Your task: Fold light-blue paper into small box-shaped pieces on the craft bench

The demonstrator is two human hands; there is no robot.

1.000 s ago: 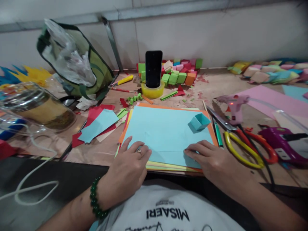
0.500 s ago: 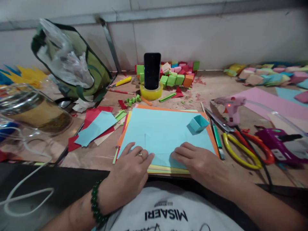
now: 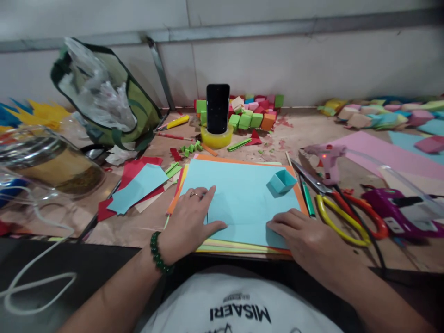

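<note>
"so, where is the sheet (image 3: 239,196) against the hands?"

"under both. the left hand (image 3: 190,215) lies on its near left part, the right hand (image 3: 305,231) on its near right part, and plain blue shows between them."

"and the grip?"

"left: thumb well apart from the fingers, palm down, clamped on nothing. right: fingers bunched together, tips down on the blue. whether they pinch it, i cannot tell. a faint line runs across between the hands; fold or edge, i cannot tell that either."

"how about the edges?"

"orange paper (image 3: 300,198) peeks out on the right, yellow along the front. that front sits right by the table's lip, with the shirt (image 3: 239,300) just beyond."

"any room?"

"ahead, a little bare table (image 3: 239,153) before the tape (image 3: 217,138). to the left, scraps (image 3: 138,187) lie near. to the right it's tight: a pen (image 3: 308,200) just beside the orange, then the scissors (image 3: 342,219). on the blue itself, the far left is free; the box (image 3: 282,181) sits at the far right, apart from the fingers."
</note>
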